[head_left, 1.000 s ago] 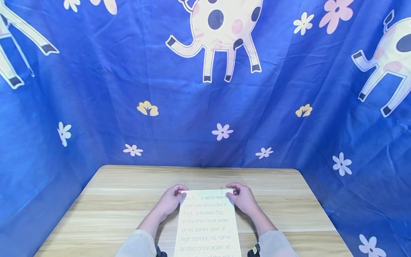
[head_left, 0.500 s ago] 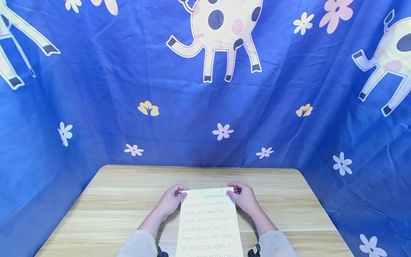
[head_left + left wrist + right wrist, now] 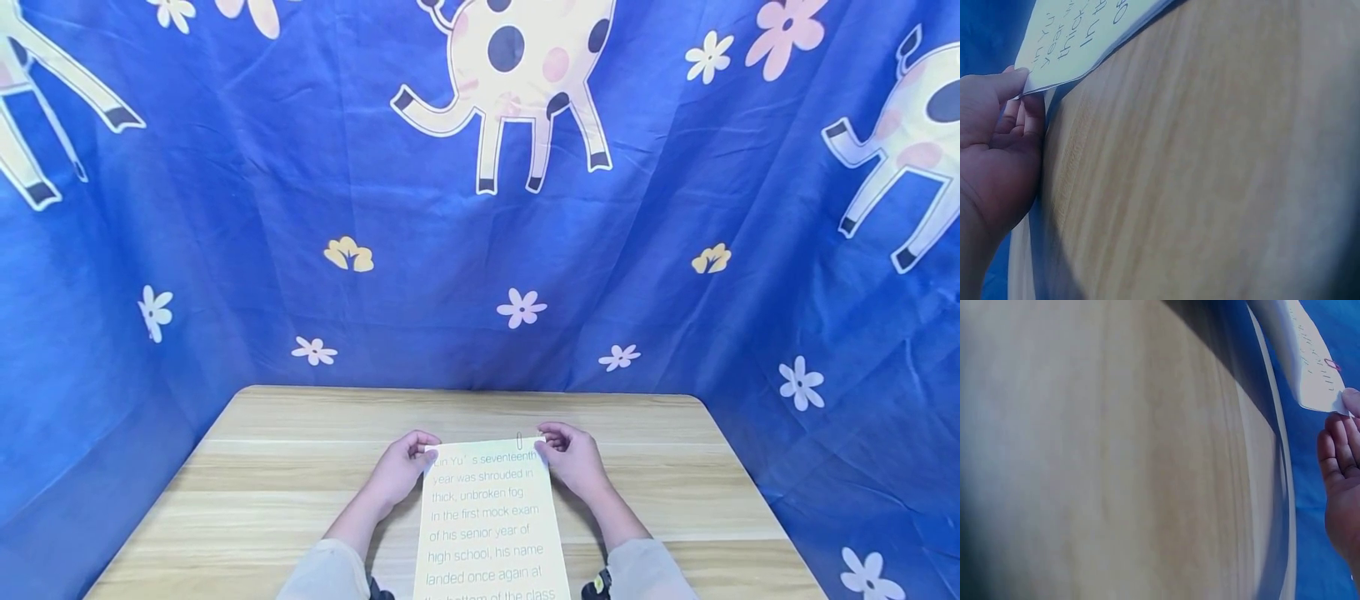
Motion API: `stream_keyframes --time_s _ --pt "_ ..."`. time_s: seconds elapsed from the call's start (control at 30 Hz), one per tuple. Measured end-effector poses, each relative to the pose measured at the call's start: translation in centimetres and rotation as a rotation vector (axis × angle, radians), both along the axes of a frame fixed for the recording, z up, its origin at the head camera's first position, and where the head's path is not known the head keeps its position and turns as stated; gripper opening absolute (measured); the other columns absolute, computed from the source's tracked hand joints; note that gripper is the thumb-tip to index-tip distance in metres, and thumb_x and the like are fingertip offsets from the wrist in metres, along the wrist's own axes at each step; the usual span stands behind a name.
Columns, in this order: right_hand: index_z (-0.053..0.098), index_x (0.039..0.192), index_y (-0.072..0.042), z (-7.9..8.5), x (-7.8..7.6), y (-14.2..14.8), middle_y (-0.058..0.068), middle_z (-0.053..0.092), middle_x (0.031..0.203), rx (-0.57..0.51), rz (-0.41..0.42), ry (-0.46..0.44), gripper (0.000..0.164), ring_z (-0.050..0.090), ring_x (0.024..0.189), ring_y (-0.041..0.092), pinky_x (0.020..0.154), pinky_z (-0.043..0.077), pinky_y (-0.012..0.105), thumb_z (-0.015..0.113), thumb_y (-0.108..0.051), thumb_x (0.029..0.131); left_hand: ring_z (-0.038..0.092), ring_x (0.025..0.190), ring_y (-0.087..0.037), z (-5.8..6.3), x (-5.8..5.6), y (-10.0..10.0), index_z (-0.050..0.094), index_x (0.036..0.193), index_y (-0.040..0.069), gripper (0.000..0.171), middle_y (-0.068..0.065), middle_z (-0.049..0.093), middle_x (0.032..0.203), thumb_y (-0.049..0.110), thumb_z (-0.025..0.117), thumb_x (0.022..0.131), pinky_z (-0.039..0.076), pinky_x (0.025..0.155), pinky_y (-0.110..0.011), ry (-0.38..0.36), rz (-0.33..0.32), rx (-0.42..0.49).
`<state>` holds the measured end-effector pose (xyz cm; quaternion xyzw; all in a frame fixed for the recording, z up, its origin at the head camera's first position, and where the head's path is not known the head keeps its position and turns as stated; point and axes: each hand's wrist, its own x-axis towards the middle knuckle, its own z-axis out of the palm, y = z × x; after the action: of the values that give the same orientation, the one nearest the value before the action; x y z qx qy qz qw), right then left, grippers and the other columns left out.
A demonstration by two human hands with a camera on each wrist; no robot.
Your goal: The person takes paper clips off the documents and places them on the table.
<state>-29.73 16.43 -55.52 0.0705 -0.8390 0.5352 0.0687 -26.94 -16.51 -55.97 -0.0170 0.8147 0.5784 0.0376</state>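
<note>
Several sheets of paper (image 3: 487, 525), printed with large dark lines of text, stretch between my two hands in the head view, the lower end cut off by the frame. A paper clip (image 3: 519, 441) sits on the top edge, right of the middle; it looks reddish in the right wrist view. My left hand (image 3: 397, 471) pinches the top left corner, thumb on the printed side and fingers behind. At the top right corner, my right hand (image 3: 576, 462) pinches in the same way. From the left wrist, the layered edge of the paper (image 3: 1079, 37) shows above the table.
A pale wooden table (image 3: 285, 467) with rounded far corners lies under both arms. Behind it and at both sides hangs a blue curtain (image 3: 420, 333) printed with flowers and spotted animals. Dark straps (image 3: 597, 586) circle the wrists.
The top right of the paper has risen slightly. My right hand has shifted a little to the right, nearer the corner, uncovering the end of the first printed line. The left hand stays put.
</note>
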Motion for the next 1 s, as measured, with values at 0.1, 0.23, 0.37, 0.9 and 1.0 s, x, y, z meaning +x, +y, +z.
stream_keyframes --time_s 0.1,0.23,0.37,0.9,1.0 --pt "0.078 0.123 -0.001 0.2 0.0 0.2 0.005 0.079 0.099 -0.002 -0.001 0.010 0.031 0.069 0.089 0.010 0.081 0.059 0.018 0.082 -0.008 0.093 0.064 0.095 -0.018 -0.1 0.0 0.0 0.071 0.125 0.012 0.019 -0.006 0.070 0.106 0.013 0.067 0.106 0.052 0.085 -0.030 0.004 -0.001 0.004" --pt "0.078 0.124 -0.003 0.6 0.2 0.6 0.002 0.079 0.100 0.009 -0.005 0.012 0.032 0.069 0.089 0.008 0.082 0.059 0.018 0.082 -0.008 0.093 0.063 0.094 -0.018 -0.1 0.1 -0.1 0.072 0.124 0.012 0.019 -0.006 0.069 0.104 0.012 0.067 0.106 0.052 0.083 -0.028 0.004 -0.001 0.011" --pt "0.078 0.124 -0.002 1.0 0.3 1.5 0.002 0.079 0.099 0.033 0.001 0.022 0.032 0.069 0.089 0.008 0.082 0.059 0.019 0.082 -0.007 0.093 0.063 0.093 -0.018 -0.1 0.1 -0.1 0.072 0.123 0.011 0.019 -0.006 0.069 0.104 0.011 0.067 0.105 0.052 0.082 -0.026 0.005 -0.001 0.015" --pt "0.081 0.113 -0.005 0.3 0.1 6.8 0.000 0.077 0.098 0.282 0.038 0.034 0.024 0.066 0.085 0.002 0.082 0.060 0.021 0.086 -0.005 0.089 0.064 0.092 -0.018 0.1 0.1 0.0 0.072 0.124 0.011 0.019 -0.006 0.070 0.103 0.012 0.067 0.105 0.052 0.081 -0.028 0.000 -0.005 0.032" --pt "0.081 0.110 -0.005 -0.1 0.1 7.3 0.000 0.076 0.096 0.309 0.044 0.025 0.022 0.065 0.083 0.002 0.080 0.059 0.020 0.087 -0.005 0.088 0.064 0.091 -0.019 0.1 0.1 0.0 0.072 0.124 0.011 0.019 -0.006 0.069 0.102 0.011 0.067 0.105 0.052 0.080 -0.027 -0.003 -0.002 0.042"
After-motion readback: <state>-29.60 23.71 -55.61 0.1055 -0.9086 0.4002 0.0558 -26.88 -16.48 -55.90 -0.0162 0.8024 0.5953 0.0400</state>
